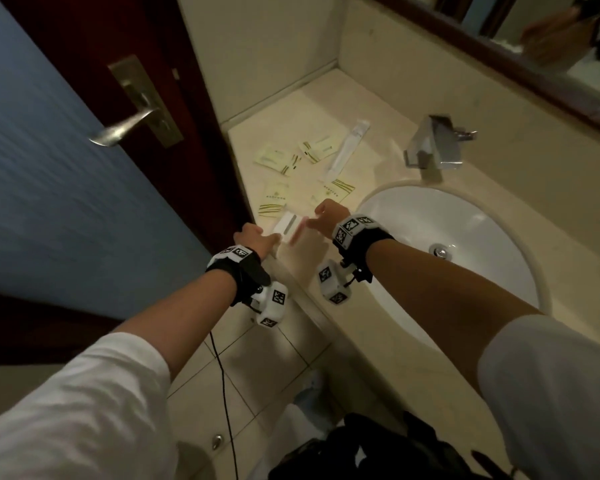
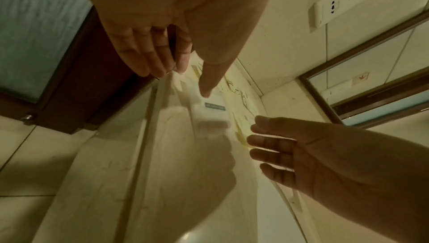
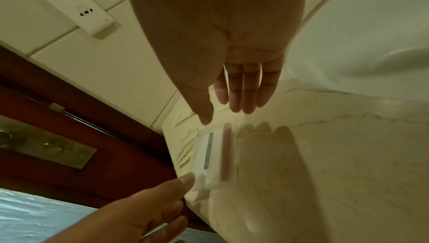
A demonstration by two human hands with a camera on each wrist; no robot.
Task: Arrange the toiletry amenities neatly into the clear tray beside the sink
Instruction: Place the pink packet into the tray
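A flat white packet (image 1: 287, 226) with a blue label and a reddish strip sits at the counter's front left corner. My left hand (image 1: 271, 242) pinches its near end, with the thumb (image 3: 187, 179) on top and the fingers (image 2: 162, 67) curled at its edge. My right hand (image 1: 317, 218) hovers open just right of the packet (image 3: 216, 157), fingers straight and not touching it. Several pale yellow sachets (image 1: 276, 157) and a long white toothbrush packet (image 1: 347, 147) lie scattered further back on the counter (image 1: 378, 147). I cannot make out a clear tray.
The white sink basin (image 1: 492, 237) lies right of my hands, with a chrome faucet (image 1: 433, 143) behind it. A dark wooden door with a metal handle (image 1: 125, 129) stands directly left of the counter edge. A wall socket (image 3: 88, 12) is above the counter.
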